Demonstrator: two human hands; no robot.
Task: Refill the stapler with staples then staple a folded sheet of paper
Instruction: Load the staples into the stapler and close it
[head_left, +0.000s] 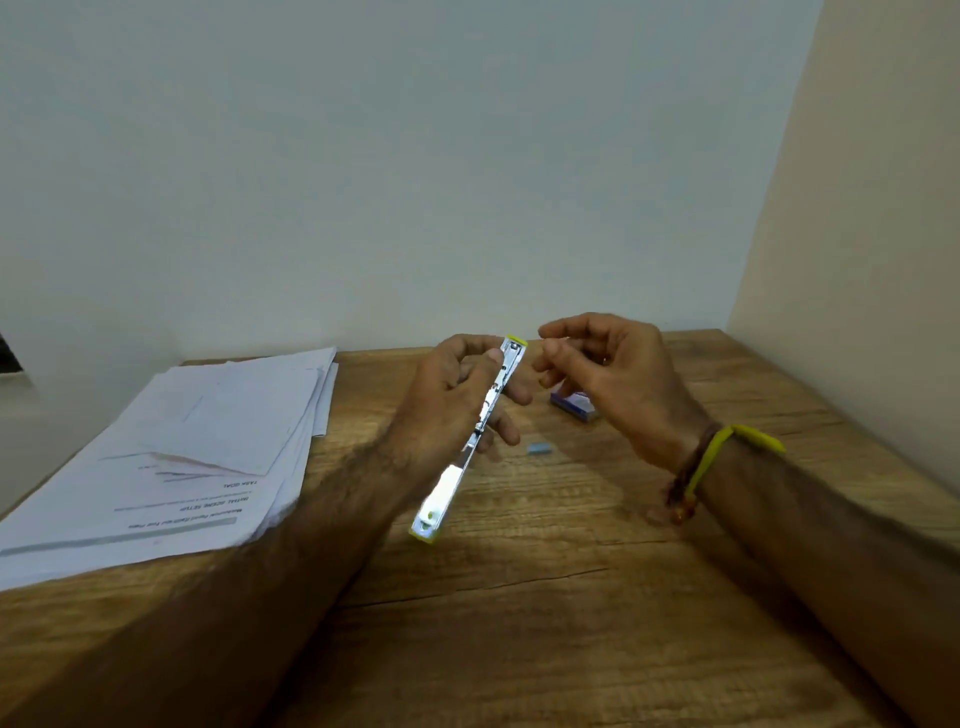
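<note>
My left hand (452, 395) grips a stapler (470, 441) that is swung fully open into one long metal strip with yellow ends, tilted above the wooden table (519, 597). Its far end points up towards my right hand (608, 374). That hand hovers just right of the stapler's top end, thumb and forefinger pinching what looks like a small pale strip of staples (560, 342). A second short strip of staples (540, 448) lies on the table below. A blue staple box (574, 407) sits partly hidden under my right hand.
A loose stack of printed white sheets (208, 447) covers the table's left side and overhangs its edge. Walls close off the back and the right. A yellow band and a beaded bracelet are on my right wrist (706, 462).
</note>
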